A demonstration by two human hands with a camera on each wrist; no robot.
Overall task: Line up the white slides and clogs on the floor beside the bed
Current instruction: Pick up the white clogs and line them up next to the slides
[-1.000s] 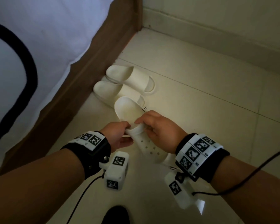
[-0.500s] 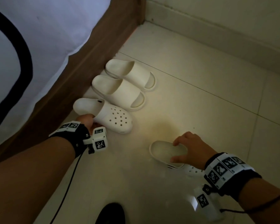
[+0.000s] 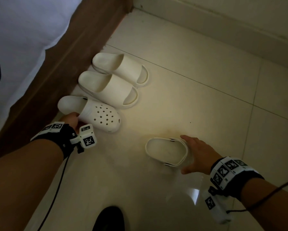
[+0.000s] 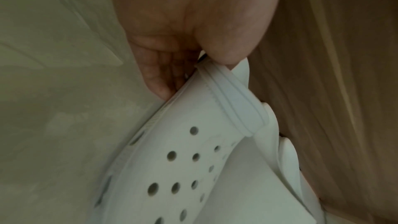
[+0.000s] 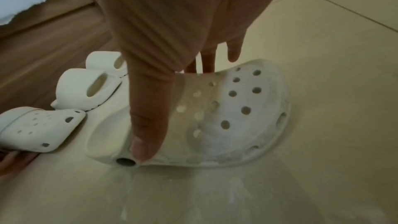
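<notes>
Two white slides (image 3: 121,69) (image 3: 108,89) lie side by side against the bed frame. A white clog with holes (image 3: 101,115) sits on the floor just below them. My left hand (image 3: 76,118) pinches its heel strap (image 4: 234,101) between thumb and fingers (image 4: 160,83). The second clog (image 3: 165,150) lies apart on the tiles to the right, opening toward the bed. My right hand (image 3: 187,154) spans its holed upper (image 5: 243,101), thumb (image 5: 148,125) straight along the near side and fingers straight over the far side.
The brown wooden bed frame (image 3: 70,60) runs along the left, with white bedding (image 3: 23,35) hanging over it. A wall skirting (image 3: 223,25) closes the far side. A dark shoe tip (image 3: 110,219) shows at the bottom edge. Wrist cables trail from both arms.
A second ago both hands held one clog in the air. It now stands beside the slides, still held by my left hand. My right hand's fingers have straightened over the second clog.
</notes>
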